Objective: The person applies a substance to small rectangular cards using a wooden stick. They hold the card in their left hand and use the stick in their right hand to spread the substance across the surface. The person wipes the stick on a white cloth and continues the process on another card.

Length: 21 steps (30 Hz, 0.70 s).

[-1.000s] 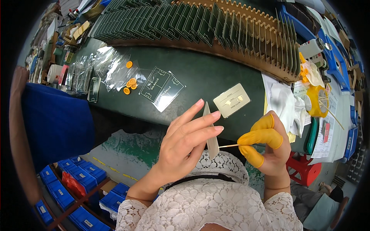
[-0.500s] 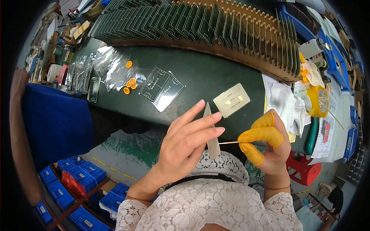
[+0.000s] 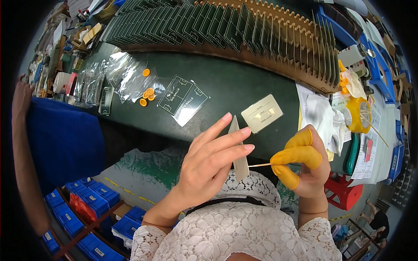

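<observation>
From here, dark print shows on the pale card; left of it, white lettering on a green card; right, a sheet, seemingly printed.

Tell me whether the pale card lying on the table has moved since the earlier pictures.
No. Judged against the brown rack, the pale card lies in the same place, turned at the same angle.

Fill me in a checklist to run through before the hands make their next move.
1. Pale card held by the left hand: ok, nearly edge-on to the camera.
2. Thin stick pinched in the right hand: ok.
3. Yellow finger covers on the right thumb and fingers: ok.
4. Stick's far end touching the card's face: cannot tell from this angle.
5. Loose card lying flat on the green table: ok.
6. Orange discs away from both hands: ok.
</observation>
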Motion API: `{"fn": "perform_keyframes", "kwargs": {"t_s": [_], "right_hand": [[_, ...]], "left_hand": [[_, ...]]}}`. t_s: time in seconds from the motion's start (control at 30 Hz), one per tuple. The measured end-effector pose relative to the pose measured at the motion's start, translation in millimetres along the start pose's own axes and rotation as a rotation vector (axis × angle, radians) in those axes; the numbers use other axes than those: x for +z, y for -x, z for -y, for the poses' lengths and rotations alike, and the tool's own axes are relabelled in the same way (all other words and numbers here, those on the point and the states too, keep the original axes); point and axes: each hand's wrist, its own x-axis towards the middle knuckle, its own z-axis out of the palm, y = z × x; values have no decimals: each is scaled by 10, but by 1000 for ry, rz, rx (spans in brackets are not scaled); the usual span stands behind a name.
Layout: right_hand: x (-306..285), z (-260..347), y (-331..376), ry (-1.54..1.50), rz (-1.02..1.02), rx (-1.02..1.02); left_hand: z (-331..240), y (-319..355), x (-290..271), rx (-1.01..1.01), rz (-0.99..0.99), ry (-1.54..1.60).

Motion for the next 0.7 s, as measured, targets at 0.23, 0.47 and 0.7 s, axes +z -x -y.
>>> {"fn": "perform_keyframes", "kwargs": {"t_s": [0.23, 0.47, 0.7], "right_hand": [[23, -7, 8, -2, -22, 27], [14, 1, 6, -7, -4, 17], [13, -13, 16, -14, -5, 13]], "left_hand": [[4, 7, -6, 5, 14, 0], [-1, 4, -7, 4, 12, 5], [-5, 5, -3, 10, 6, 6]]}}
